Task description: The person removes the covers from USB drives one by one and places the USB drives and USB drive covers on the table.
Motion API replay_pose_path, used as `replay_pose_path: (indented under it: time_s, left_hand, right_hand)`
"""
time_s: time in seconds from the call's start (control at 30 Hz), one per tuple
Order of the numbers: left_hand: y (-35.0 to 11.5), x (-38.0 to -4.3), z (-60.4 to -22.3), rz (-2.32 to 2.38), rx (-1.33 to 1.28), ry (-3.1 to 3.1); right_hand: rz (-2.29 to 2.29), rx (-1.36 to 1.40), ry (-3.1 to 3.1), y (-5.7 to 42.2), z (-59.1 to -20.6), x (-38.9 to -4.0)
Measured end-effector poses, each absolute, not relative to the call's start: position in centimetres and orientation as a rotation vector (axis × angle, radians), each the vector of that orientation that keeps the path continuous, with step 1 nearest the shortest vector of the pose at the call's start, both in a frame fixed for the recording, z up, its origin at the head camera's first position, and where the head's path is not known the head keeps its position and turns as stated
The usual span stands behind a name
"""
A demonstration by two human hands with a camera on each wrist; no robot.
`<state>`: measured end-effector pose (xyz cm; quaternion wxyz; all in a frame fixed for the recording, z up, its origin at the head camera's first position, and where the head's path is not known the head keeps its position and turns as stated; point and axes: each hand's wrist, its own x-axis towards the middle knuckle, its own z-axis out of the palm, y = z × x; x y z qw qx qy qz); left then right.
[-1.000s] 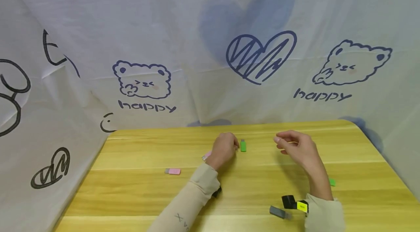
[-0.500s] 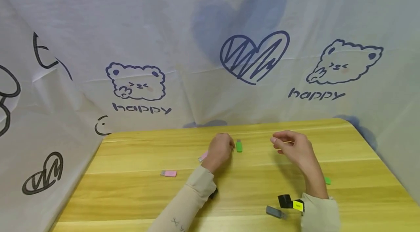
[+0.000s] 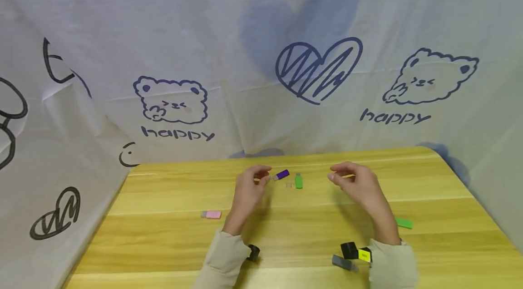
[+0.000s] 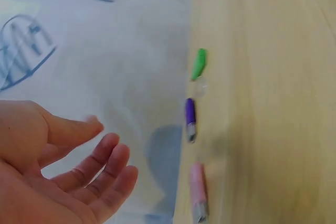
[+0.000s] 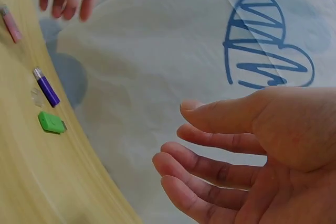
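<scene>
My left hand [image 3: 249,191] hovers over the table with loosely bent fingers and nothing between them. Just right of its fingertips lies a purple USB stick [image 3: 282,174]. Beside that are a small clear piece [image 3: 289,185] and a green USB stick [image 3: 298,182]. A pink USB stick [image 4: 198,187], hidden behind the left hand in the head view, shows in the left wrist view. My right hand [image 3: 361,184] is raised to the right of the green stick, holding nothing, its thumb and fingers apart in the right wrist view [image 5: 220,161].
Another pink USB stick [image 3: 213,214] lies to the left. A second green one [image 3: 404,223] is beside the right forearm, and a grey one [image 3: 343,262] near the right cuff. Behind the wooden table [image 3: 163,248] hangs a printed white cloth [image 3: 229,30].
My left hand has drawn back to the left and its fingers have spread, uncovering the purple USB stick and the clear piece. The right hand stays nearly where it was.
</scene>
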<state>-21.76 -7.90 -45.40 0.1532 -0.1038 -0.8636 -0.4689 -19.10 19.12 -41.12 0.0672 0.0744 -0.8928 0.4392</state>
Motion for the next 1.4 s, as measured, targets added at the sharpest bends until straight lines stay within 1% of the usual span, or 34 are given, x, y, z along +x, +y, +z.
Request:
replay_pose_path:
  time_s: [0.17, 0.47, 0.6, 0.97, 1.27, 1.4]
  left_hand:
    - [-9.3, -21.4, -45.2, -1.488, -0.208, -2.380]
    - [-11.1, -21.0, -45.5, -1.527, -0.162, -2.319]
    - [-11.7, -21.0, -45.3, -1.507, -0.138, -2.325]
    - [-13.4, -21.2, -44.7, -1.547, -0.064, -2.337]
    - [-14.7, -21.1, -44.6, -1.532, -0.080, -2.325]
    - [-15.1, -20.8, -44.5, -1.551, -0.040, -2.311]
  right_hand:
    - [1.295, 0.285, -2.686, 18.3, -41.5, -19.5]
    - [1.163, 0.487, -2.643, 15.4, -42.5, -20.7]
    - [1.067, 0.604, -2.662, 13.8, -42.6, -22.0]
    - [0.842, 0.861, -2.823, 9.5, -43.2, -27.1]
    - [0.650, 0.980, -2.963, 7.4, -44.0, -29.2]
    - [0.629, 1.052, -3.005, 6.8, -44.5, -29.7]
